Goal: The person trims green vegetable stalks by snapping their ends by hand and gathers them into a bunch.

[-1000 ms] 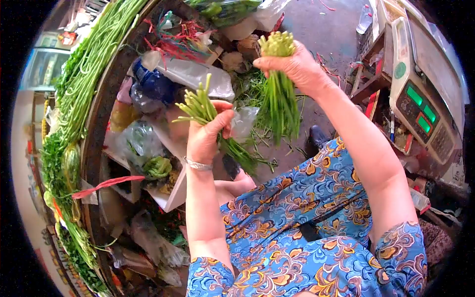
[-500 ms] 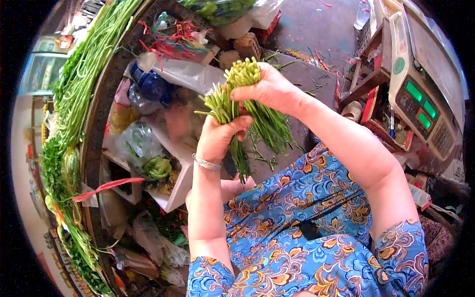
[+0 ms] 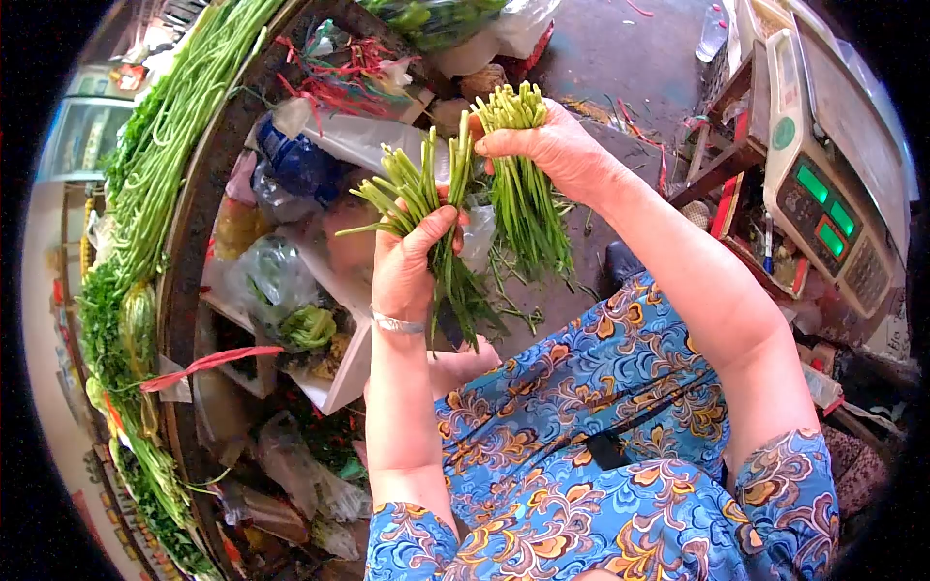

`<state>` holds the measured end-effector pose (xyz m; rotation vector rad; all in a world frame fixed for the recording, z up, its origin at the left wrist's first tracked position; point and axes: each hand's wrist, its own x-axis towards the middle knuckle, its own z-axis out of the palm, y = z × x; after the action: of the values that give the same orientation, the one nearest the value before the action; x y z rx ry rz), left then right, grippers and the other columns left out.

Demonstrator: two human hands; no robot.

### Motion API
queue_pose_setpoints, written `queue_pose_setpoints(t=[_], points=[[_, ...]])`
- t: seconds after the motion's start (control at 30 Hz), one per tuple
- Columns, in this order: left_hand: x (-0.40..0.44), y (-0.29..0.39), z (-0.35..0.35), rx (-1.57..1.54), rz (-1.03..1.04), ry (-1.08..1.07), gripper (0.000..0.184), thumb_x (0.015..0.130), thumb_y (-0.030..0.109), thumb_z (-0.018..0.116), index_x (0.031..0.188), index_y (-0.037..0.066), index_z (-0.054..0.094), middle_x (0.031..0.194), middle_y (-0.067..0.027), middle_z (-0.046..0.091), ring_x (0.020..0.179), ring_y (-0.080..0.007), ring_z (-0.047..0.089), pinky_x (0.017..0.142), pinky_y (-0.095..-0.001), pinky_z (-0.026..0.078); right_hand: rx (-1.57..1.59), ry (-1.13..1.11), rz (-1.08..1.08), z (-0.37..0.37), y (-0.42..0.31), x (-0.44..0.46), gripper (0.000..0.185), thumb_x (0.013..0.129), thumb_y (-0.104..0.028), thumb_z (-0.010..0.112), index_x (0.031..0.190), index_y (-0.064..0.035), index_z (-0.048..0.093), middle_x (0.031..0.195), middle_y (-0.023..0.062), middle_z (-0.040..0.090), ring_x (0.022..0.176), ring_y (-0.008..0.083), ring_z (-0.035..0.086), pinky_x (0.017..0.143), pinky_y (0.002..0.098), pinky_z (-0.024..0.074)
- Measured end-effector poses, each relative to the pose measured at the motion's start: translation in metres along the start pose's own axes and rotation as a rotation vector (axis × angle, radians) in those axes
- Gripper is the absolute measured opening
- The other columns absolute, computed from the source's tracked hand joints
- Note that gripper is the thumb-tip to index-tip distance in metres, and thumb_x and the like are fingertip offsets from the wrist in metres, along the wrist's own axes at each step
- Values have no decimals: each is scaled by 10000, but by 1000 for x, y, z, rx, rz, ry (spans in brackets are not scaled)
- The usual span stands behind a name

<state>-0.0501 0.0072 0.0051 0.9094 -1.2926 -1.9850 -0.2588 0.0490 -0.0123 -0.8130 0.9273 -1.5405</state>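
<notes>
My left hand (image 3: 412,257) is closed round a loose bunch of green stems (image 3: 409,184), whose pale ends fan out above the thumb and whose leaves hang below the fist. To its right and slightly higher, my right hand (image 3: 557,145) grips a thicker green bunch (image 3: 528,208) just under its cut ends. That bunch's leaves hang straight down. A few upright stems (image 3: 460,160) stand in the left hand, close to the right hand's fingertips. Whether those fingertips touch them is not clear.
Long green beans (image 3: 184,145) and leafy greens lie along a shelf at the left. Red and green ties (image 3: 354,82), a blue bag (image 3: 295,165) and a white foam box (image 3: 344,373) are beyond the hands. A scale (image 3: 823,184) with lit green displays stands at the right.
The two bunches came together, then moved apart again, the right hand going up and right. My left hand's bunch looks thicker than a second ago.
</notes>
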Motion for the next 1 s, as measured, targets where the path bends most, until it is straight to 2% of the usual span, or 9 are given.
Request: queue_pose_setpoints(t=[0.1,0.27,0.43,0.5,0.63,0.7,0.83,0.9,1.0], points=[[1,1,-1,12,-1,-4,232,825,59,685,1041,16,613,827,-80,654,666,-146,600,583,-243,464,99,27,-10,10,-1,-3,174,770,-80,700,931,-28,663,828,20,660,737,121,606,683,277,489],[1,0,2,70,24,39,250,797,23,702,1029,19,611,858,-62,655,743,-158,635,612,-252,489,165,-4,26,6,8,2,168,761,-69,697,920,-28,665,841,26,664,757,124,613,704,281,492],[0,1,1,88,19,72,289,789,29,707,1062,41,612,904,-41,655,760,-154,632,649,-268,513,96,113,31,4,0,2,154,754,-59,702,897,-26,658,828,36,663,727,135,616,674,282,497],[0,0,0,98,-9,64,270,772,-21,701,1026,19,618,911,-60,656,788,-168,645,710,-288,522,121,110,38,3,0,3,148,754,-53,701,892,-24,657,827,37,663,724,139,618,673,285,499],[-2,-1,3,104,18,21,263,776,-15,697,1024,23,617,899,-57,657,797,-168,646,709,-282,513,161,121,17,-1,5,6,136,763,-48,696,892,-26,658,824,35,663,729,144,623,684,294,505],[-4,1,4,92,-85,4,262,775,-11,697,1022,30,618,885,-55,659,796,-164,646,660,-271,502,161,109,11,-1,2,6,135,765,-51,697,893,-27,659,824,34,663,730,143,624,685,295,505],[-3,3,5,76,-90,23,259,763,-17,694,1002,44,615,859,-39,652,748,-149,632,597,-262,487,207,33,55,6,-3,1,150,757,-83,728,887,-41,666,820,27,663,730,137,619,681,295,498],[-2,-1,2,93,-75,20,268,770,4,693,1021,49,613,873,-33,647,736,-142,620,612,-258,489,199,-34,75,7,1,1,168,749,-112,753,880,-47,671,817,21,665,740,131,614,694,292,491],[0,-6,1,116,-50,14,270,778,8,682,1034,48,607,876,-27,642,719,-139,607,627,-256,491,131,23,19,8,6,0,157,752,-104,745,876,-43,670,813,21,664,743,130,613,699,292,490]])
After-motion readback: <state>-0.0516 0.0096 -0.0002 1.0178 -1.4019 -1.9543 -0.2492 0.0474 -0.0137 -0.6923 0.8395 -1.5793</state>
